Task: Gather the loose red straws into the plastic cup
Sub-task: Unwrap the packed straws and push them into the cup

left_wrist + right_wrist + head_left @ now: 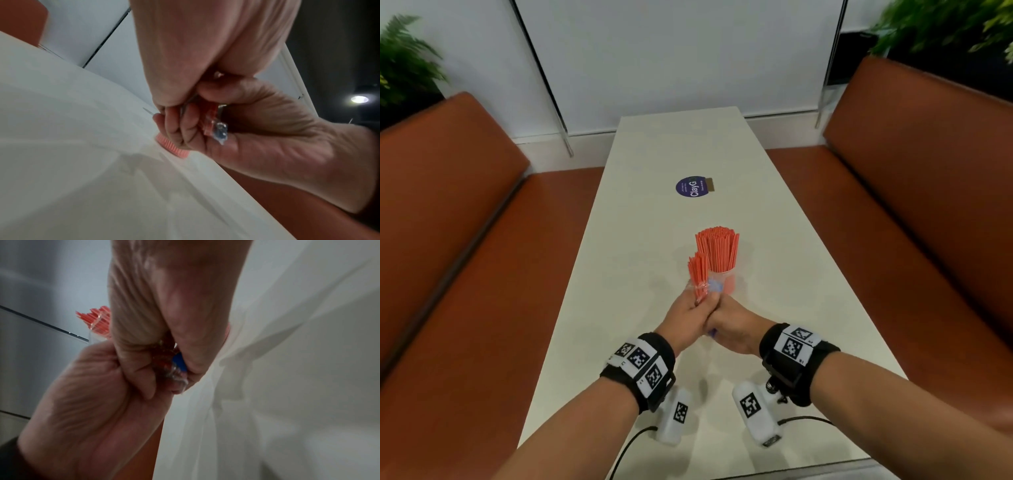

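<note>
A clear plastic cup (728, 283) packed with upright red straws (717, 249) stands mid-table; those straws also show in the right wrist view (98, 321). Just in front of it, both hands meet around a small bundle of red straws (698, 270) in a crinkled clear wrapper with a blue label (179, 363). My left hand (685, 311) grips the bundle from the left, its straw tips pointing up and away. My right hand (732, 322) curls round the wrapper's lower part from the right. In the left wrist view the wrapper's end (220, 129) pokes out between the fingers.
The long white table (654, 154) runs away from me to a white wall. A round blue sticker (693, 186) lies beyond the cup. Brown padded benches (465, 240) (911, 205) flank both sides. Cables trail at the near edge.
</note>
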